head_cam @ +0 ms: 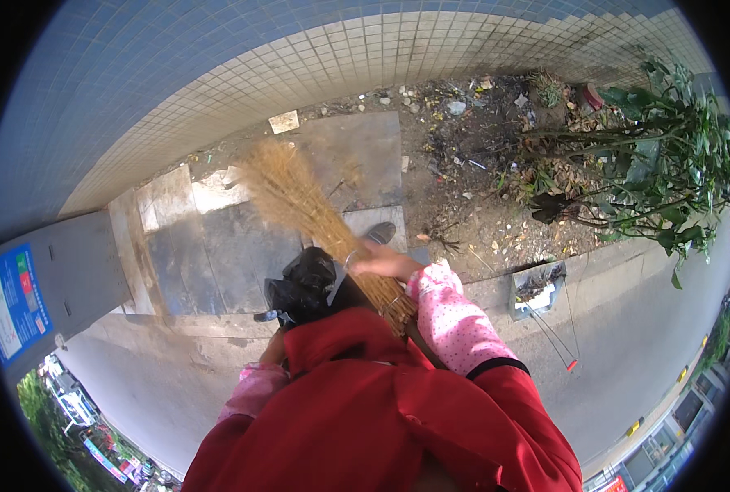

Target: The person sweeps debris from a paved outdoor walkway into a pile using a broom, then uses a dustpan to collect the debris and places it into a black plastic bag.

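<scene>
My right hand (382, 259) is closed around the bound stalks of a straw broom (322, 221). The broom's bristle end fans out to the upper left over paving slabs, and its lower end reaches my red jacket. My left hand (274, 350) is low at the jacket's left side, partly hidden by it; its fingers cannot be made out. Just above that hand is a black plastic bag (303, 283), and whether the hand grips it is not clear. One dark shoe (381, 232) shows beside the broom, on a pale slab.
A tiled wall (340, 55) runs along the top. Littered soil (457, 197) and a leafy plant (660, 178) lie to the right. A metal dustpan (538, 290) with a long wire handle holds debris by the kerb. A grey metal box (88, 264) bears a sign at left.
</scene>
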A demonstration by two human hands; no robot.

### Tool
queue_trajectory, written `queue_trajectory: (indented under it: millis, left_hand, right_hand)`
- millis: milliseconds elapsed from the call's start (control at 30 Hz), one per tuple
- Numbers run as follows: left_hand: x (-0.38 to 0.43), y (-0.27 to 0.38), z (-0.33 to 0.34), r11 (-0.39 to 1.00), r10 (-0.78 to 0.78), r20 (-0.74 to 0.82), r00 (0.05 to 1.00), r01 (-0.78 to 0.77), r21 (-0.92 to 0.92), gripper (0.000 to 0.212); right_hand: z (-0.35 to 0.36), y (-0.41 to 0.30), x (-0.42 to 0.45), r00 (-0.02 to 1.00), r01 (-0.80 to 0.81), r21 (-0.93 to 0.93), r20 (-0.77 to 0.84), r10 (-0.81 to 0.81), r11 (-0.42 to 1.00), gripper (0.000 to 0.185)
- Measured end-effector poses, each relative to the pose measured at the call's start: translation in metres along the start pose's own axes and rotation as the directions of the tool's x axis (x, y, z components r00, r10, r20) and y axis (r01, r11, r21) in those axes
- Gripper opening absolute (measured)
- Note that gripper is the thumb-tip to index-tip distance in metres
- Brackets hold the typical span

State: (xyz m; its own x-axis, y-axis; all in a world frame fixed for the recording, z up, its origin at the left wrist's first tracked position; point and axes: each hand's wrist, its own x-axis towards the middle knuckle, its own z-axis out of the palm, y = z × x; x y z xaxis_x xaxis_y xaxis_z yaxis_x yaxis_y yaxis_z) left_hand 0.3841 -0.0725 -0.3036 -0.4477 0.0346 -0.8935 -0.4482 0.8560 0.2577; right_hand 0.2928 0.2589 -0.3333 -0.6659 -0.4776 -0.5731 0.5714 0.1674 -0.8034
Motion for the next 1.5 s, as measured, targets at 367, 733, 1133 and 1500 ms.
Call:
queue_trajectory:
  millis: [367, 733, 1133, 1500]
  left_hand:
    - [0.081, 0.021, -0.003, 0.982, 0.1, 0.049, 0.994, -0.107, 0.157, 0.067]
    - [0.112, 0.02, 0.002, 0.947, 0.266, 0.207, 0.942, -0.295, 0.125, 0.061]
    - [0.036, 0.066, 0.031, 0.854, 0.19, 0.121, 0.974, -0.224, 0.469, 0.08]
    - [-0.028, 0.213, 0.104, 0.995, 0.033, 0.473, 0.881, -0.075, 0.07, 0.046]
  right_hand:
    - [0.026, -0.052, -0.318, 0.615, 0.259, 0.717, -0.639, 0.461, 0.648, 0.06]
    - [0.149, -0.002, -0.383, 0.629, 0.382, 0.646, -0.705, 0.326, 0.661, 0.073]
    - [0.239, 0.102, -0.483, 0.261, -0.017, 0.526, -0.818, 0.512, 0.85, 0.079]
    - [0.349, 0.107, -0.525, -0.153, 0.539, 0.48, -0.752, 0.641, 0.692, 0.083]
